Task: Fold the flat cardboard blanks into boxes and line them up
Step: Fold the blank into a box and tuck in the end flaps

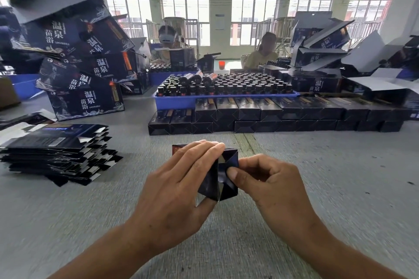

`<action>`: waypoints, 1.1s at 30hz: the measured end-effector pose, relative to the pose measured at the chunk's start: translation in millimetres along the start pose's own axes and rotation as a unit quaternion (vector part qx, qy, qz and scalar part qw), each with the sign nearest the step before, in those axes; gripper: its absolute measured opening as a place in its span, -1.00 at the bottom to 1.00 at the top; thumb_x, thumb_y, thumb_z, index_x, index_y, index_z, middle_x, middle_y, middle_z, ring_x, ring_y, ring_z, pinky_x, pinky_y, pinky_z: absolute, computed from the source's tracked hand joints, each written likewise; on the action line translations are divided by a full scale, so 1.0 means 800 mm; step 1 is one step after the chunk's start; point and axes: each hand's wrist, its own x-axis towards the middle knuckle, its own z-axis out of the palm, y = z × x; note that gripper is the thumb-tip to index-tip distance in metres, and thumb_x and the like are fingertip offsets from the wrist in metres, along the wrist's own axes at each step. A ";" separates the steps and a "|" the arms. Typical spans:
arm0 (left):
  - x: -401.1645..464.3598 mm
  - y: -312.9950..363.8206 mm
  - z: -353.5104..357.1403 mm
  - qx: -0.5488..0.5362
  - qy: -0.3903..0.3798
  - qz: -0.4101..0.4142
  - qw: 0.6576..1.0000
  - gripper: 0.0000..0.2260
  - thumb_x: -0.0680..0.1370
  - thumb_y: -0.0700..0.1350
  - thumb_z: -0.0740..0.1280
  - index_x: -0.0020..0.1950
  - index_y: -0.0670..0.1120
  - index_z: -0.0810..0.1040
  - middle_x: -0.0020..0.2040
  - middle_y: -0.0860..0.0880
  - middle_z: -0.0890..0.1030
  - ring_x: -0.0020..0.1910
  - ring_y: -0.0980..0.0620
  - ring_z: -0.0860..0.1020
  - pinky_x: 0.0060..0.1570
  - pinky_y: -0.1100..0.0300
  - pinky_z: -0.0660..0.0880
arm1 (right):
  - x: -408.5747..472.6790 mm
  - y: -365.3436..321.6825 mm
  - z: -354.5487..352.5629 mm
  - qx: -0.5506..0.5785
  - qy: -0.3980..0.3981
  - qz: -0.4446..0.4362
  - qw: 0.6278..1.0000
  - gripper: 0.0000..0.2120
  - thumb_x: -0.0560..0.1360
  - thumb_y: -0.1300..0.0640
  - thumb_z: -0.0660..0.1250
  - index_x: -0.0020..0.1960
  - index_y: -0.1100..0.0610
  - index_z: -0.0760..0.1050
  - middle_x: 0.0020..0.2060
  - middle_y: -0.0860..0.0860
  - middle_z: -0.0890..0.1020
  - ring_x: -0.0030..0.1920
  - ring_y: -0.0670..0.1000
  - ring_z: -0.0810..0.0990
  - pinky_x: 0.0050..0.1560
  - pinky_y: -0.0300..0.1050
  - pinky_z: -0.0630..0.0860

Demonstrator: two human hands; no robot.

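my left hand [179, 190] wraps the dark box [221, 179] above the table [328, 188], hiding most of it; my right hand [269, 184] pinches its end flap. the stack of flat blanks [56, 154] runs off left.

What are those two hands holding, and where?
A small dark box: the left hand grips its body, and the right hand pinches the end flaps.
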 end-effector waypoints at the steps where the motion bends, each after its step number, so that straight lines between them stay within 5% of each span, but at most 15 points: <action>1: 0.000 0.000 0.000 0.001 0.001 0.003 1.000 -0.37 0.50 0.08 0.34 0.53 -0.07 0.29 0.42 0.04 0.43 0.41 0.04 0.42 0.41 0.35 0.25 | -0.001 0.000 0.001 -0.009 0.001 -0.004 1.000 -0.92 0.45 0.10 0.52 -0.13 -0.07 0.66 -0.25 -0.20 0.71 -0.19 -0.18 0.69 -0.19 -0.42 0.54; 13: -0.003 -0.007 0.001 0.000 0.014 0.011 1.000 -0.33 0.50 0.11 0.34 0.56 -0.05 0.24 0.45 0.03 0.40 0.42 0.03 0.41 0.33 0.19 0.40 | 0.006 0.004 -0.011 -0.007 -0.050 -0.003 0.999 -0.87 0.43 -0.02 0.51 -0.03 -0.09 0.65 -0.19 -0.15 0.71 -0.19 -0.16 0.67 -0.17 -0.33 0.57; 18: -0.005 -0.012 0.009 0.022 -0.002 0.071 0.997 -0.34 0.52 -0.05 0.37 0.58 -0.08 0.22 0.56 -0.02 0.32 0.56 -0.04 0.25 0.46 -0.04 0.35 | 0.004 0.009 -0.007 -0.001 -0.103 0.011 0.995 -0.34 0.28 -0.30 0.53 0.33 -0.28 0.43 0.07 -0.28 0.63 0.01 -0.16 0.69 -0.11 -0.31 0.62; 21: -0.004 -0.011 0.011 0.050 -0.018 0.113 0.992 -0.27 0.45 -0.20 0.40 0.59 -0.09 0.21 0.60 -0.04 0.24 0.60 -0.12 0.15 0.48 -0.19 0.26 | 0.005 0.010 -0.004 0.016 -0.104 0.024 0.994 -0.33 0.33 -0.21 0.54 0.39 -0.25 0.38 0.08 -0.21 0.66 -0.01 -0.13 0.71 -0.10 -0.30 0.62; 23: -0.003 -0.009 0.009 0.041 0.015 0.078 0.996 -0.30 0.44 -0.23 0.36 0.56 -0.10 0.25 0.59 -0.09 0.26 0.59 -0.13 0.17 0.47 -0.22 0.27 | 0.010 0.011 -0.007 0.046 -0.085 0.057 0.994 -0.37 0.32 -0.10 0.51 0.35 -0.17 0.42 0.03 -0.13 0.69 -0.04 -0.08 0.72 -0.12 -0.26 0.63; 26: -0.001 -0.010 0.003 -0.019 0.100 -0.080 0.992 -0.45 0.52 -0.07 0.29 0.51 -0.11 0.31 0.54 -0.11 0.31 0.54 -0.06 0.26 0.44 -0.04 0.33 | 0.015 0.015 -0.012 0.068 -0.110 0.100 0.987 -0.48 0.26 0.01 0.48 0.21 -0.11 0.49 -0.02 -0.09 0.72 -0.02 -0.03 0.72 -0.06 -0.16 0.66; 30: 0.003 -0.016 -0.006 -0.312 0.103 -0.296 0.897 -0.45 0.56 0.22 0.32 0.50 0.09 0.31 0.37 0.13 0.51 0.34 0.18 0.48 0.29 0.10 0.46 | 0.012 0.018 -0.011 0.033 -0.167 0.119 0.978 -0.54 0.22 -0.02 0.56 0.09 -0.08 0.54 -0.02 -0.09 0.72 0.00 -0.10 0.70 -0.05 -0.18 0.62; 33: 0.005 -0.018 -0.005 -0.475 0.083 -0.328 0.812 -0.43 0.50 0.15 0.39 0.49 0.15 0.34 0.19 0.07 0.67 0.20 0.08 0.63 0.03 0.18 0.62 | 0.008 0.020 -0.008 -0.018 -0.209 0.113 0.971 -0.56 0.25 -0.07 0.59 0.08 -0.12 0.54 0.00 -0.16 0.72 0.01 -0.17 0.69 0.00 -0.23 0.54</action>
